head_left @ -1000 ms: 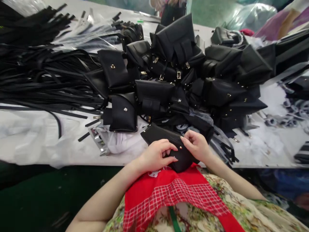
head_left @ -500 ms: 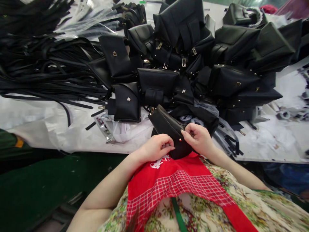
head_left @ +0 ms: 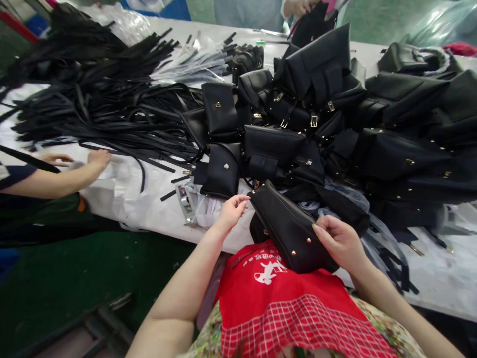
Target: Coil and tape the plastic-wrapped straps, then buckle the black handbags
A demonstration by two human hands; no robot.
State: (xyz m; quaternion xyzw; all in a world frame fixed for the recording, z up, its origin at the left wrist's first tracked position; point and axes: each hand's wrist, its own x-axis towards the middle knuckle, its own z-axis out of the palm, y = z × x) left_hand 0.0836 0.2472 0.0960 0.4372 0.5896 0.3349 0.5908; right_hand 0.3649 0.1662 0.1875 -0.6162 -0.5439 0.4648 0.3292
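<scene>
A black leather bag [head_left: 286, 223] lies tilted over the table's front edge and against the red apron, its stud-dotted base towards me. My right hand [head_left: 338, 241] grips its right edge, thumb on top and fingers behind. At the bag's far left corner, beside a small gold stud, is my left hand [head_left: 234, 211]. Its thumb and forefinger are pinched together at the corner; whatever sits between the tips is too small to make out. Just beyond my left hand stands a small black bag [head_left: 222, 171] with a metal fitting.
Black bags [head_left: 276, 144] are heaped across the table's middle and right. Long black straps [head_left: 122, 112] are piled at left. A small tray [head_left: 184, 204] holds metal parts near the front edge. A co-worker's hands [head_left: 99, 158] are at left; another person's hand [head_left: 296, 7] is across the table.
My left hand has moved from the bag's near side to its far left corner. The right hand still grips the right edge. The view has swung left, bringing a co-worker's arms into sight.
</scene>
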